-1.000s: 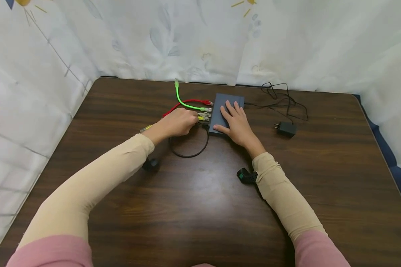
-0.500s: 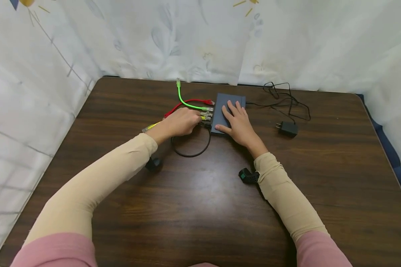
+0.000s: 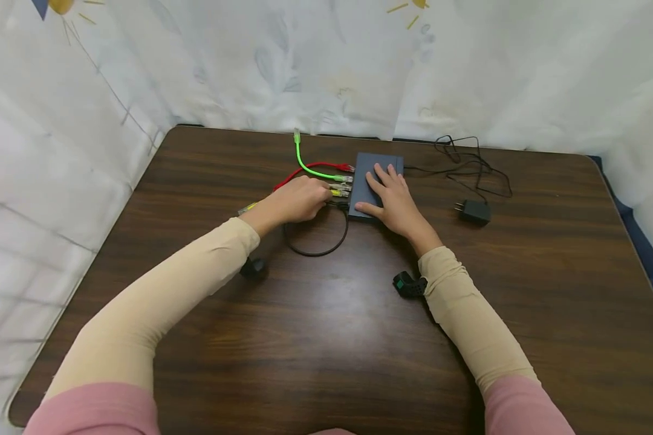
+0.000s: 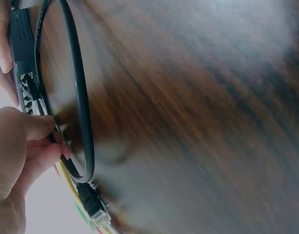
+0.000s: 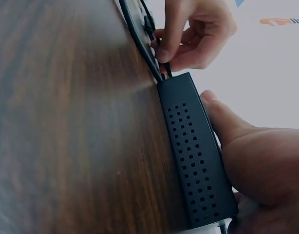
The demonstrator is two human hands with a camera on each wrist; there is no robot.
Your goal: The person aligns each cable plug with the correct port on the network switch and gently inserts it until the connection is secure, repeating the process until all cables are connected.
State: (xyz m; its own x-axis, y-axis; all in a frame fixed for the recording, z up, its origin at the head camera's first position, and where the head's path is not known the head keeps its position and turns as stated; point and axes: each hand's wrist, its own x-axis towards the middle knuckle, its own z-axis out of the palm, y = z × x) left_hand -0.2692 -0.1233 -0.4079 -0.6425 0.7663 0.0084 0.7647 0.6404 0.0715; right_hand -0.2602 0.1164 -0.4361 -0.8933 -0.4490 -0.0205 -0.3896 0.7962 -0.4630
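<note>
A dark blue-grey network switch point(image 3: 366, 162) lies on the table, its side dotted with vent holes in the right wrist view. My right hand point(image 3: 390, 205) rests on its top with the fingers spread. On the port side, my left hand point(image 3: 305, 198) pinches a black network cable point(image 4: 81, 97) between thumb and fingers, close to the switch. That cable curves in a loop, and a clear-tipped black plug point(image 4: 92, 202) shows below the hand. Green point(image 3: 305, 166), red point(image 3: 321, 164) and yellow point(image 3: 338, 193) network cables lie by the ports. Whether their plugs sit in ports cannot be told.
A black power adapter point(image 3: 474, 211) lies to the right of the switch, with its thin cord point(image 3: 479, 169) tangled behind it. The brown table point(image 3: 326, 350) ends at a white patterned curtain point(image 3: 348, 66) at the back and left.
The head view has shifted slightly, so everything sits a little farther right. Both hands keep nearly the same places at the switch.
</note>
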